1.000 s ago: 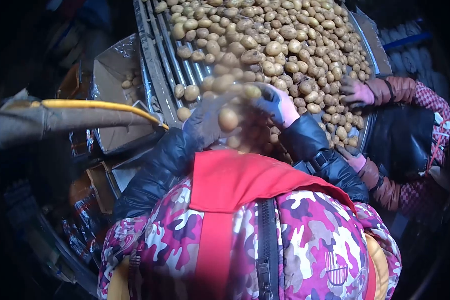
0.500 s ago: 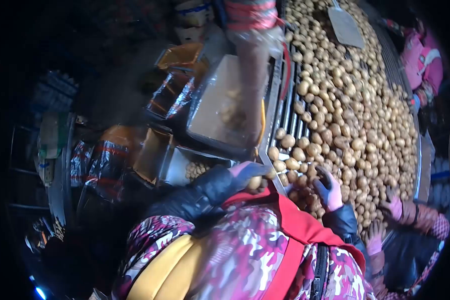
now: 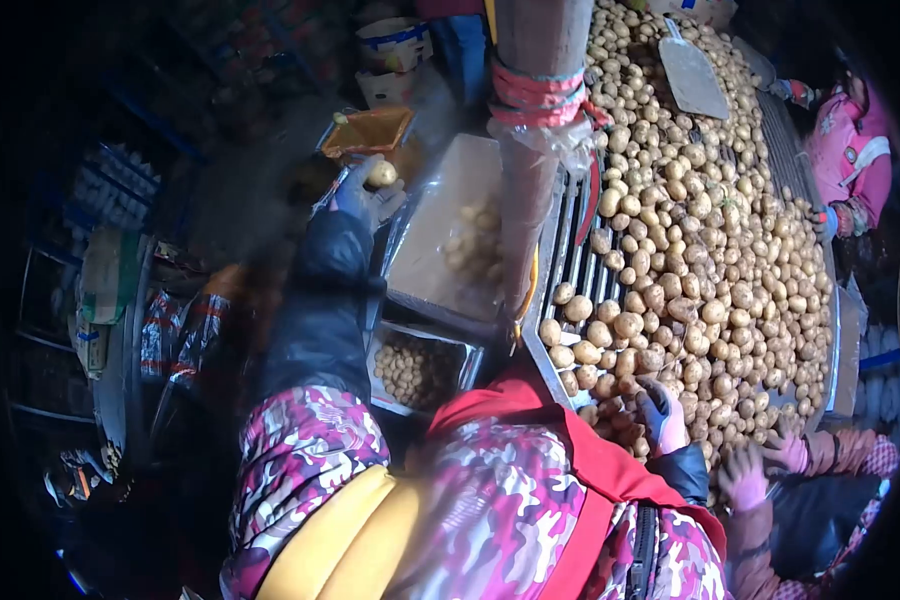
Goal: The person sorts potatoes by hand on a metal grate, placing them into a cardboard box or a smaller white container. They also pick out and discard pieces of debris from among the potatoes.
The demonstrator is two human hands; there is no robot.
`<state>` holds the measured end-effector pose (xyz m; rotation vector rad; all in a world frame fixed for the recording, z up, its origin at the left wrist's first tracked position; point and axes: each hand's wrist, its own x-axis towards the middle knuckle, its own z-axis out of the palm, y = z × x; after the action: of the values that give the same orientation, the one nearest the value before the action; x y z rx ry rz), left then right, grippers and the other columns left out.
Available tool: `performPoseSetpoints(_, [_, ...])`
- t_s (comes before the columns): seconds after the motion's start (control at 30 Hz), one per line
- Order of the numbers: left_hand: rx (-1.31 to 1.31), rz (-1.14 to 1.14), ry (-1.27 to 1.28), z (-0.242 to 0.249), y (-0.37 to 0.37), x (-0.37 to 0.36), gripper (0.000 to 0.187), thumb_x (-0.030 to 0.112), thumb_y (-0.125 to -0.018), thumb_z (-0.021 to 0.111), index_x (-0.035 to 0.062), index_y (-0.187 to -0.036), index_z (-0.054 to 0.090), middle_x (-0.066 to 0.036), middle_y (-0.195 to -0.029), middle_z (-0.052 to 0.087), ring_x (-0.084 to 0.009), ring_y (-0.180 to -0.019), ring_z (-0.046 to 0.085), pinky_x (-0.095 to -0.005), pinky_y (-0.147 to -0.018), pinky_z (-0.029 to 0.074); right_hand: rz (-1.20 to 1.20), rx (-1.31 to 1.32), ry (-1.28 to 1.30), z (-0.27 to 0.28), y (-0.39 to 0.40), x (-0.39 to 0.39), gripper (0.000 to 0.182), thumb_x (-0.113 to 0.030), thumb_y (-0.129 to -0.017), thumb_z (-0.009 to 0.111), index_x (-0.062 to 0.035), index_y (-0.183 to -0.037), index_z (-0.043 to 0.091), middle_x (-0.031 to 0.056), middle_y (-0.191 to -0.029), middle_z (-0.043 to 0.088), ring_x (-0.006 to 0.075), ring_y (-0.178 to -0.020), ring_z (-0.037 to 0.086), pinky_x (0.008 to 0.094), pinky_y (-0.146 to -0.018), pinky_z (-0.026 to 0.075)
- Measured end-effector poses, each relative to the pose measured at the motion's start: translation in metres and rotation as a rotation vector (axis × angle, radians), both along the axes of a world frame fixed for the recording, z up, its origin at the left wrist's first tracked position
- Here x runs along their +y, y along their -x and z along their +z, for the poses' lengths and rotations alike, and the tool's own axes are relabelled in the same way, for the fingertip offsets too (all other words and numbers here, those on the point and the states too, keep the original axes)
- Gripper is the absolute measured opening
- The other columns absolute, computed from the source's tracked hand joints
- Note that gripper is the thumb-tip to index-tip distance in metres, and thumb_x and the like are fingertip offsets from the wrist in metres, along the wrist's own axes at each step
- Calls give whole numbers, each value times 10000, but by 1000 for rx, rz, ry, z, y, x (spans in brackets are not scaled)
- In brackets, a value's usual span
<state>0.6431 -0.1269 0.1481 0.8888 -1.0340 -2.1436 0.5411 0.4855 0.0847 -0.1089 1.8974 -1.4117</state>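
My left hand [image 3: 364,197], in a grey and pink glove, is stretched out to the left with a potato [image 3: 381,174] in its fingers. It is over the foil-wrapped boxes, close to an orange-rimmed box [image 3: 368,130]. My right hand [image 3: 667,415], also gloved, rests at the near edge of the potato heap [image 3: 715,290] on the slatted sorting table [image 3: 573,222]. Its fingers curl down among the potatoes; what lies inside them is hidden.
A plastic-lined box [image 3: 440,250] and a smaller box [image 3: 375,345] hold potatoes. A taped post [image 3: 536,80] rises beside the table. A scoop [image 3: 694,80] lies on the heap. Co-workers' gloved hands [image 3: 745,478] are at the lower right; another person [image 3: 850,150] is at the upper right.
My left hand has swung from the table's corner out to the upper left, carrying a potato. My right hand stays at the heap, its fingers more curled. The view has shifted slightly.
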Motion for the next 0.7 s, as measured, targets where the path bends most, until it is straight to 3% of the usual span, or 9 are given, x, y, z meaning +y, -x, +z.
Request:
performPoseSetpoints(0.13, [-11, -162, 364, -16, -37, 65, 397, 249, -1016, 677, 110, -1386, 630, -104, -1237, 633, -241, -1079, 650, -427, -898, 607, 7, 53, 86, -39, -1, 18, 348, -92, -1044, 624, 27, -1371, 624, 93, -1228, 716, 156, -1108, 655, 287, -965, 520])
performPoseSetpoints(0.27, [-186, -174, 922, -4, -59, 123, 687, 266, -847, 875, -7, -1408, 587, -103, -1311, 645, -205, -1160, 639, -365, -1012, 545, 73, 23, 83, -27, -3, 10, 352, -126, -1056, 630, 19, -1377, 622, 66, -1158, 713, 119, -978, 648, 260, -859, 528])
performPoseSetpoints(0.3, [-224, -151, 923, 5, -65, 139, 793, 299, -773, 929, -39, -1399, 580, -113, -1345, 648, -199, -1209, 630, -333, -1042, 515, 66, -9, 74, -16, -4, 6, 359, -131, -1057, 632, 20, -1382, 617, 60, -1143, 712, 110, -949, 644, 249, -831, 524])
performPoseSetpoints(0.43, [-380, -123, 1400, 15, -87, 158, 637, 248, -733, 944, 54, -1285, 691, -110, -1240, 684, -269, -1161, 665, -375, -1002, 531, 53, -31, 27, -12, -4, 8, 381, -132, -1052, 640, 20, -1399, 605, 65, -1155, 709, 103, -933, 640, 249, -822, 522])
performPoseSetpoints(0.53, [-277, -59, 1480, 4, -98, 166, 569, 173, -746, 928, 49, -1252, 699, -101, -1177, 688, -258, -1077, 683, -377, -967, 543, 96, 66, 65, -38, -4, 17, 408, -195, -1059, 634, -14, -1424, 602, 50, -1201, 718, 95, -875, 647, 254, -736, 532])
performPoseSetpoints(0.57, [-235, 7, 1465, 0, -100, 173, 519, 119, -758, 910, 48, -1229, 706, -92, -1143, 679, -235, -1022, 685, -368, -945, 551, 128, 22, 76, -38, -4, 19, 421, -207, -1069, 622, -2, -1436, 589, 65, -1273, 701, 133, -1003, 666, 286, -831, 554])
performPoseSetpoints(0.6, [-183, -106, 1183, 2, -104, 183, 485, 113, -787, 890, 36, -1227, 704, -98, -1132, 698, -226, -1016, 697, -361, -934, 559, 110, 33, 64, -37, -5, 21, 412, -174, -1063, 623, 11, -1429, 590, 68, -1262, 700, 130, -1012, 658, 282, -851, 545])
performPoseSetpoints(0.67, [-436, -85, 1218, -23, -111, 189, 384, 124, -850, 853, 16, -1194, 720, -115, -1126, 744, -227, -1008, 722, -360, -929, 567, 122, 49, 55, -40, -6, 16, 395, -109, -1050, 624, 37, -1415, 591, 75, -1239, 699, 126, -1030, 643, 274, -890, 529])
performPoseSetpoints(0.7, [-363, -63, 1075, -65, -115, 187, 378, 137, -858, 853, 9, -1189, 725, -124, -1186, 733, -225, -1058, 710, -356, -947, 562, 148, 72, 63, -46, -3, 19, 402, -105, -1050, 620, 44, -1422, 582, 78, -1257, 692, 128, -1052, 640, 273, -901, 524])
